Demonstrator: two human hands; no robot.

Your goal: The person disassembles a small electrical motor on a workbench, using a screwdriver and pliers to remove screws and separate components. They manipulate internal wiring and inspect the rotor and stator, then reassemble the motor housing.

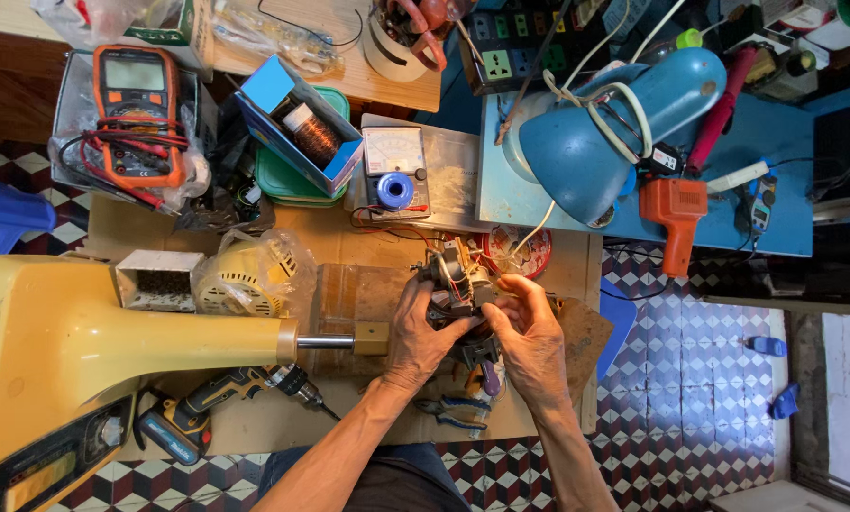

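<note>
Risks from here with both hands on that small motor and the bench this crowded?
1. Both the left hand and right hand grip the small motor; its thin red leads trail toward the analog meter and might snag or tear if it is turned.
2. The pliers lie at the bench edge under the wrists and could get knocked to the floor.

you've got a small electric motor assembly (455,284) held over the brown workbench, just in front of the round red tin. dark metal core, red and white wires sprouting from its top, lower half hidden.
</note>
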